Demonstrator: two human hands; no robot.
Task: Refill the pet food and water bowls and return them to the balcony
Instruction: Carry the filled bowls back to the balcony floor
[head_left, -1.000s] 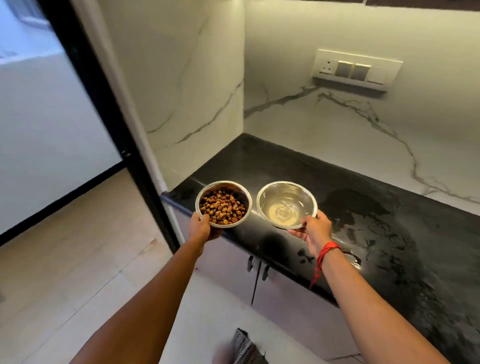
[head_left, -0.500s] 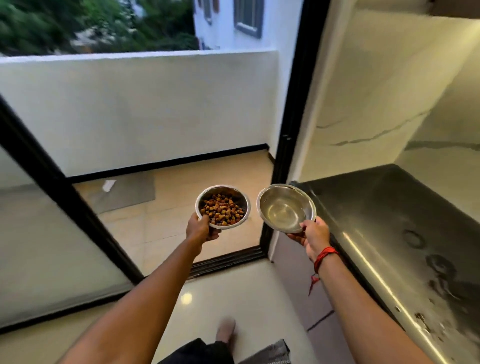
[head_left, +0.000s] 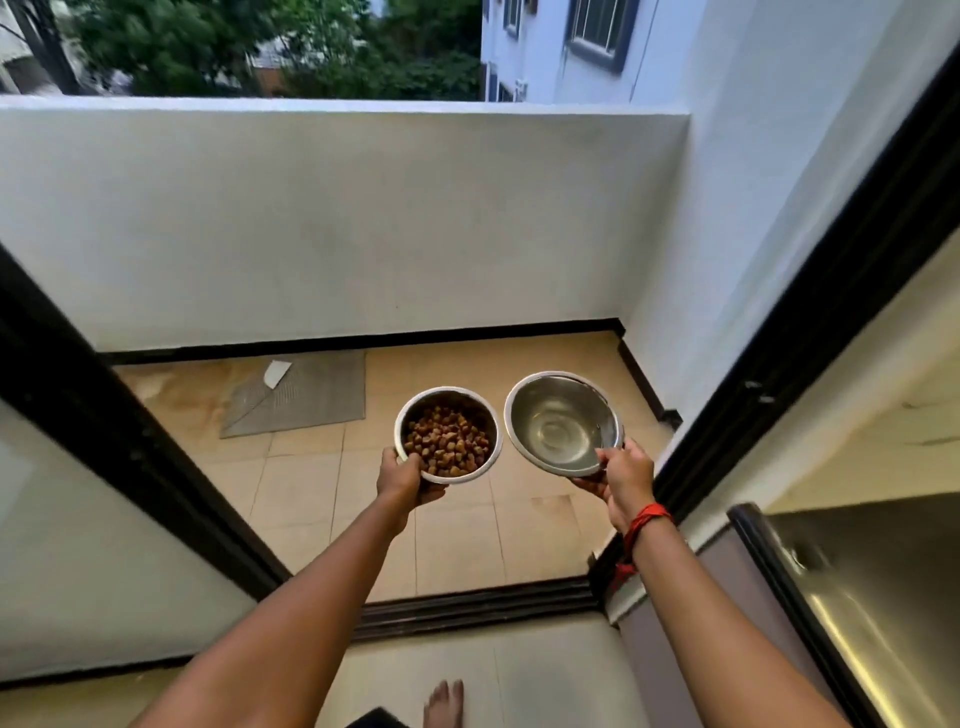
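Balcony floor (head_left: 457, 530) ahead, bowls held out side by side.
Left hand (head_left: 402, 478) grips the kibble bowl (head_left: 448, 435); right hand (head_left: 626, 480) grips the tilted water bowl (head_left: 563, 422).

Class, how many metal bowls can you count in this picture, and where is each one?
2. The food bowl, full of kibble, is in the left hand; the water bowl is beside it in the right hand. Both are held above the balcony floor. No others show.
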